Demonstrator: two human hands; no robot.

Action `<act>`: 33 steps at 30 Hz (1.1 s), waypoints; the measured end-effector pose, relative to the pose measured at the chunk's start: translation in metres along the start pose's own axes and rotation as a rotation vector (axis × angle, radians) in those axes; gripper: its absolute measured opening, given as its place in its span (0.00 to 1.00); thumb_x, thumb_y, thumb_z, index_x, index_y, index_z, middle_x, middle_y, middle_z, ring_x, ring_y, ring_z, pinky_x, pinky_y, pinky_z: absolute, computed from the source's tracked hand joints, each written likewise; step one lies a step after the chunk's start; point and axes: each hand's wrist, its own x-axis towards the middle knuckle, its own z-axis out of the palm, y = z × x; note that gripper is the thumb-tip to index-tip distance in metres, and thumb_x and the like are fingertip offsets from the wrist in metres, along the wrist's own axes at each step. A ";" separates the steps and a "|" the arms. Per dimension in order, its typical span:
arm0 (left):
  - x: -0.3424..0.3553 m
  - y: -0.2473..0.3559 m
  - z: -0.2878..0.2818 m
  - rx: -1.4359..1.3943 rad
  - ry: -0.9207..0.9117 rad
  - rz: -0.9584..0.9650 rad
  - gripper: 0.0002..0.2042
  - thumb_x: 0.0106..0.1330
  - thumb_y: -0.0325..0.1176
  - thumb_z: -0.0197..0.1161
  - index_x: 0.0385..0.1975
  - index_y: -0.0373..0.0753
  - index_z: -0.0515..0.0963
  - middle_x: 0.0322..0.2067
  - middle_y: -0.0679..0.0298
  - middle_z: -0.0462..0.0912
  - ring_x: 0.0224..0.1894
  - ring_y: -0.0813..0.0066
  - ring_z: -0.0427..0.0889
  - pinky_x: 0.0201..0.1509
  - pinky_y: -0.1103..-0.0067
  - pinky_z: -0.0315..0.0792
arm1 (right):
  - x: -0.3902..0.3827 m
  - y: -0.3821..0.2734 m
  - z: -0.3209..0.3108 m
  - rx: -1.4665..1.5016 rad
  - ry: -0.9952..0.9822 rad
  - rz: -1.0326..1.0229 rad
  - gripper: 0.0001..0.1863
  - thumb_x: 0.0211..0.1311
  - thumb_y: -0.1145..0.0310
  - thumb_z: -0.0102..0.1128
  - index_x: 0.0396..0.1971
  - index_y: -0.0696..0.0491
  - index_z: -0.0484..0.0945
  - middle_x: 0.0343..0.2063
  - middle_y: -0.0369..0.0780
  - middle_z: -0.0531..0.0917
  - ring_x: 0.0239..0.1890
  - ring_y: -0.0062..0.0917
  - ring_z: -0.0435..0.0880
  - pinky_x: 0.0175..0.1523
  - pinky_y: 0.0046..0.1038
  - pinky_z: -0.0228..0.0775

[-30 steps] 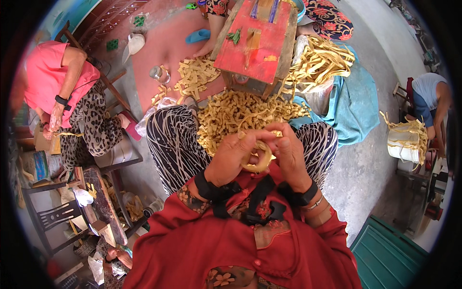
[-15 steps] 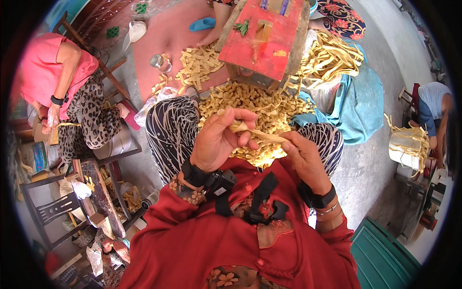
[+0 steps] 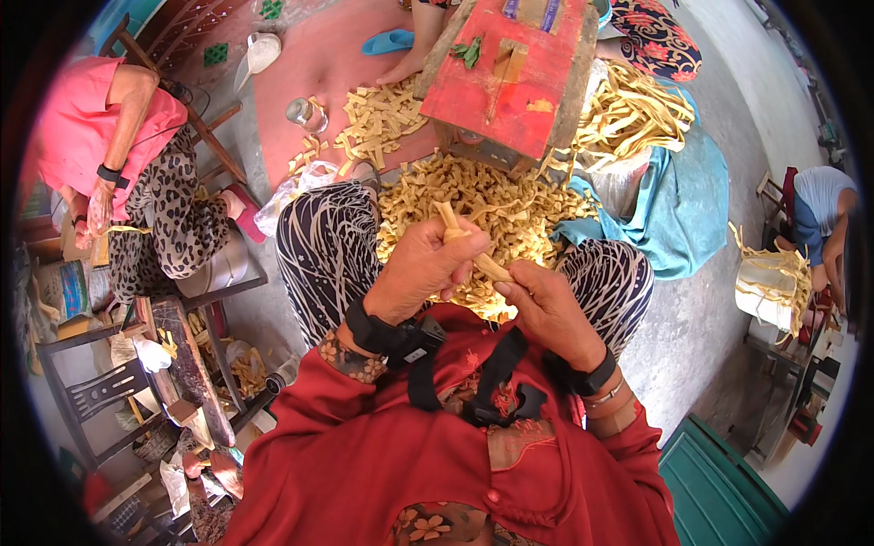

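Note:
A pale yellow, ribbon-like strip (image 3: 492,267) stretches between my hands above my lap. My left hand (image 3: 423,271) is closed around one part of it, thumb on top, and a short end sticks up past the fingers. My right hand (image 3: 552,311) pinches the other end between thumb and fingers, lower and to the right. Whether the strip is looped inside the left fist is hidden. Beneath and beyond the hands lies a big heap of short yellow pieces (image 3: 496,196), many of which look folded or knotted, between my patterned trouser legs.
Ahead stands a red-topped wooden bench (image 3: 519,82). Long yellow strips (image 3: 637,114) fill a container by a teal cloth (image 3: 687,205) at right. A glass jar (image 3: 307,115) lies near a smaller pile. Other people work at left, far right, lower left and beyond the bench.
My left fingers have closed over the strip, and the hand has turned. One end now points upward past that fist. My right hand has shifted slightly left and down, still pinching.

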 end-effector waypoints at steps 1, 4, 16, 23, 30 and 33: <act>0.001 0.004 -0.002 0.002 -0.018 -0.021 0.10 0.65 0.36 0.57 0.30 0.35 0.75 0.14 0.70 0.71 0.12 0.87 0.65 0.13 0.89 0.60 | 0.002 0.001 -0.001 0.000 -0.002 0.000 0.09 0.61 0.68 0.54 0.28 0.58 0.70 0.21 0.46 0.68 0.25 0.39 0.70 0.31 0.33 0.62; 0.007 0.006 -0.007 0.087 -0.006 0.009 0.10 0.65 0.36 0.57 0.29 0.35 0.75 0.14 0.70 0.71 0.12 0.88 0.65 0.14 0.90 0.60 | 0.009 0.003 -0.001 -0.079 0.046 -0.050 0.09 0.60 0.68 0.54 0.28 0.59 0.70 0.21 0.46 0.70 0.25 0.39 0.71 0.31 0.33 0.62; 0.022 0.038 -0.030 -0.107 -0.016 0.193 0.03 0.61 0.26 0.58 0.27 0.35 0.74 0.17 0.72 0.69 0.13 0.89 0.63 0.14 0.89 0.59 | 0.034 -0.009 -0.020 0.184 0.094 -0.039 0.15 0.64 0.64 0.51 0.20 0.58 0.69 0.14 0.43 0.67 0.18 0.34 0.67 0.25 0.29 0.58; 0.082 0.071 -0.028 -0.059 0.057 0.390 0.03 0.62 0.27 0.56 0.27 0.37 0.74 0.19 0.73 0.69 0.14 0.90 0.65 0.16 0.89 0.63 | 0.100 -0.018 -0.071 -0.254 0.289 -0.223 0.16 0.64 0.63 0.51 0.20 0.57 0.67 0.15 0.46 0.66 0.19 0.41 0.69 0.24 0.34 0.59; 0.139 0.095 -0.024 0.282 0.117 0.517 0.04 0.63 0.29 0.56 0.29 0.37 0.74 0.16 0.74 0.68 0.14 0.90 0.63 0.16 0.89 0.58 | 0.150 0.001 -0.093 -0.509 0.513 -0.205 0.16 0.63 0.61 0.52 0.19 0.54 0.67 0.13 0.46 0.70 0.18 0.45 0.72 0.21 0.39 0.59; 0.169 0.072 -0.036 0.738 0.307 0.744 0.05 0.62 0.29 0.56 0.29 0.34 0.74 0.16 0.72 0.71 0.15 0.86 0.66 0.18 0.85 0.61 | 0.161 0.031 -0.083 -0.641 0.569 -0.160 0.14 0.63 0.61 0.51 0.20 0.53 0.69 0.14 0.47 0.72 0.19 0.46 0.73 0.21 0.40 0.60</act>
